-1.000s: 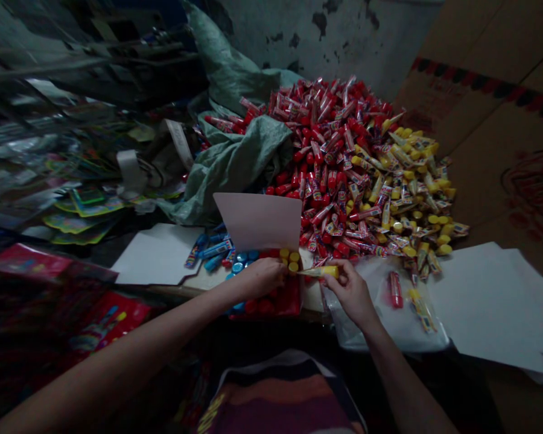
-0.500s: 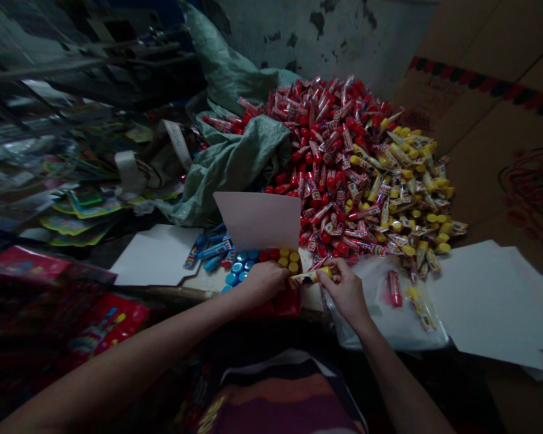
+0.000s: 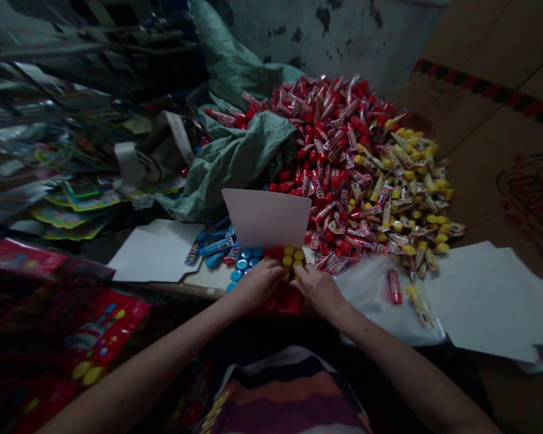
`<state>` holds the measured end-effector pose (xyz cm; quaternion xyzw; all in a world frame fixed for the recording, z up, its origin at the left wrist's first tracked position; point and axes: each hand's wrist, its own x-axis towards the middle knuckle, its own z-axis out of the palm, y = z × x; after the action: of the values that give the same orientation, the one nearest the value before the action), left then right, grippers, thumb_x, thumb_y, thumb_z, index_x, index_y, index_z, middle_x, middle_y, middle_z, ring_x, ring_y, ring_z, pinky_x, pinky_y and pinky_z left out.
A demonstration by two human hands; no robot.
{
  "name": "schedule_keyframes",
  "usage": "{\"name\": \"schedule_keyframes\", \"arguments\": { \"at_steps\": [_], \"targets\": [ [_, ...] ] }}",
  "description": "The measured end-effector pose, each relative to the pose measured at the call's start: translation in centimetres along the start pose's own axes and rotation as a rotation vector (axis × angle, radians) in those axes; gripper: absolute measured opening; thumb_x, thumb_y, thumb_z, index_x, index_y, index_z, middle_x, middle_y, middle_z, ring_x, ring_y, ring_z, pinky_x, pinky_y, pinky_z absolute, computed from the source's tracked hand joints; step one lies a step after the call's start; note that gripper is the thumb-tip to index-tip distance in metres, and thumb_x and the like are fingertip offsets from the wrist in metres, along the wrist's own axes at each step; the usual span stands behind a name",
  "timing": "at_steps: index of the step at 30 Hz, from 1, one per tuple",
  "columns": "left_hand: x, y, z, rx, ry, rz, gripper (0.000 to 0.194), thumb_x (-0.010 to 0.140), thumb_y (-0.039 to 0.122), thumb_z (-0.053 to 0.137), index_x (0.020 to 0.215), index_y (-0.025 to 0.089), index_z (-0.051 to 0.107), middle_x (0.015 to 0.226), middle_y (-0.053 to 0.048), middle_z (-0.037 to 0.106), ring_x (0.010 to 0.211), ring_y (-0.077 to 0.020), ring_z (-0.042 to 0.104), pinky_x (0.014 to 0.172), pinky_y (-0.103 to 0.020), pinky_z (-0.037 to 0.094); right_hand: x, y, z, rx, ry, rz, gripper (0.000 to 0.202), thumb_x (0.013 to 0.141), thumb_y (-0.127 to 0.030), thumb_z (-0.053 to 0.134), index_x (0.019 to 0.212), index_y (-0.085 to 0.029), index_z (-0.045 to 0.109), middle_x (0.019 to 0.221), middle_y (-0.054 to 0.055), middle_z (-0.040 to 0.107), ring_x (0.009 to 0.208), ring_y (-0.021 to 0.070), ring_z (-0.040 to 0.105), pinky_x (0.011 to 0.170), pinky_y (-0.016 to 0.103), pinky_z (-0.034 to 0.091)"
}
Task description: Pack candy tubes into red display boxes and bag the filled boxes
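Note:
A red box [image 3: 283, 303] stands in front of me with its white lid flap [image 3: 268, 217] raised. Packed upright inside it are tubes with blue caps [image 3: 242, 264], red caps and yellow caps [image 3: 288, 251]. My left hand [image 3: 265, 280] reaches over the box, fingers curled down among the caps; what they pinch is hidden. My right hand [image 3: 317, 288] is at the box's right side, thumb and fingers closed around a yellow-capped tube at the yellow group, most of it covered by the hand.
Behind the box rises a heap of wrapped red-capped tubes [image 3: 326, 175] and yellow-capped tubes [image 3: 416, 181], beside a green sack [image 3: 239, 160]. Blue tubes [image 3: 217, 246] and white sheets [image 3: 151, 253] lie left. A clear plastic bag [image 3: 371, 301] and more white sheets [image 3: 493, 301] lie right.
My right hand has moved left to the box, carrying the yellow-capped tube in among the yellow caps. My left hand stays over the box. The view has shifted slightly.

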<state>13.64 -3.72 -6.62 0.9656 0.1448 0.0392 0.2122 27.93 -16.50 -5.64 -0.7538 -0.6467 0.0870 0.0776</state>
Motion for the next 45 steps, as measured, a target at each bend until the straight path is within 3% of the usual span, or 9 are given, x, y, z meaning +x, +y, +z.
{"name": "schedule_keyframes", "arguments": {
  "at_steps": [9,12,15,20,22,26,30,36,45],
  "targets": [
    [-0.1,-0.7,0.0,-0.053,0.055,0.024,0.025,0.091,0.017,0.045,0.083,0.015,0.069,0.089,-0.010,0.068,0.085,-0.0187,0.061,0.080,-0.030,0.049,1.2,-2.0,-0.1,-0.083,-0.138,-0.073,0.021,0.096,-0.013,0.037,0.105,-0.016,0.056,0.090,0.012,0.067,0.079,0.0211,0.069,0.064,0.028,0.052],
    [0.0,-1.2,0.0,-0.063,0.088,0.047,0.029,0.091,0.021,0.043,0.081,0.018,0.070,0.088,-0.008,0.069,0.082,-0.0179,0.063,0.076,-0.028,0.051,1.5,-1.6,0.2,-0.029,-0.121,-0.053,0.021,0.094,-0.034,0.051,0.106,-0.018,0.057,0.091,0.010,0.069,0.079,0.0232,0.069,0.064,0.030,0.052],
    [-0.1,-1.8,0.2,-0.046,0.183,0.057,0.033,0.093,0.030,0.040,0.087,0.022,0.071,0.090,-0.006,0.070,0.080,-0.0177,0.065,0.073,-0.027,0.053,2.0,1.4,-1.4,0.171,0.001,0.021,0.037,0.085,-0.052,0.060,0.104,-0.020,0.059,0.087,0.005,0.070,0.078,0.0215,0.068,0.067,0.028,0.050],
    [-1.1,-2.7,1.5,0.050,0.318,0.090,0.030,0.091,0.029,0.043,0.097,0.027,0.072,0.096,-0.003,0.073,0.084,-0.0172,0.069,0.074,-0.022,0.056,3.3,13.2,-6.4,0.217,0.422,0.440,0.024,0.096,-0.034,0.043,0.107,-0.020,0.059,0.093,0.003,0.068,0.084,0.0135,0.064,0.075,0.021,0.046],
    [-1.6,-3.1,2.3,0.123,0.320,0.090,0.034,0.087,0.019,0.043,0.102,0.029,0.072,0.101,-0.002,0.073,0.089,-0.0185,0.069,0.078,-0.024,0.056,4.2,18.5,-7.1,0.085,0.425,0.633,0.027,0.093,-0.027,0.045,0.116,-0.017,0.057,0.108,0.008,0.065,0.099,0.0166,0.061,0.085,0.024,0.044],
    [-2.1,-3.9,4.1,0.177,0.318,0.038,0.042,0.083,0.014,0.041,0.105,0.035,0.071,0.105,0.000,0.073,0.094,-0.0200,0.069,0.083,-0.028,0.057,6.3,25.0,-5.3,0.016,0.345,0.718,0.053,0.082,-0.031,0.062,0.130,-0.012,0.049,0.119,0.017,0.059,0.112,0.0264,0.055,0.093,0.033,0.040],
    [-2.6,-4.6,5.2,0.164,0.302,-0.028,0.040,0.085,0.019,0.043,0.109,0.036,0.070,0.113,0.001,0.071,0.102,-0.0212,0.067,0.088,-0.030,0.056,7.7,27.2,-3.8,-0.045,0.279,0.777,0.055,0.080,-0.045,0.065,0.126,-0.018,0.053,0.123,0.018,0.054,0.115,0.0308,0.052,0.092,0.037,0.039],
    [-3.4,-4.6,5.4,0.211,0.292,0.022,0.041,0.085,0.020,0.046,0.117,0.037,0.066,0.122,0.001,0.067,0.110,-0.0232,0.064,0.092,-0.034,0.054,8.8,28.3,-4.3,-0.070,0.256,0.845,0.044,0.083,-0.027,0.061,0.125,-0.019,0.051,0.121,0.017,0.057,0.113,0.0269,0.054,0.091,0.036,0.038],
    [-1.9,-2.2,2.7,0.140,0.322,-0.010,0.030,0.091,0.033,0.045,0.101,0.032,0.073,0.105,-0.003,0.073,0.094,-0.0210,0.069,0.083,-0.029,0.058,7.4,28.1,-6.4,0.284,0.348,0.771,0.050,0.075,-0.015,0.057,0.123,-0.018,0.047,0.106,0.011,0.065,0.097,0.0219,0.062,0.082,0.029,0.043]
  ]
}}
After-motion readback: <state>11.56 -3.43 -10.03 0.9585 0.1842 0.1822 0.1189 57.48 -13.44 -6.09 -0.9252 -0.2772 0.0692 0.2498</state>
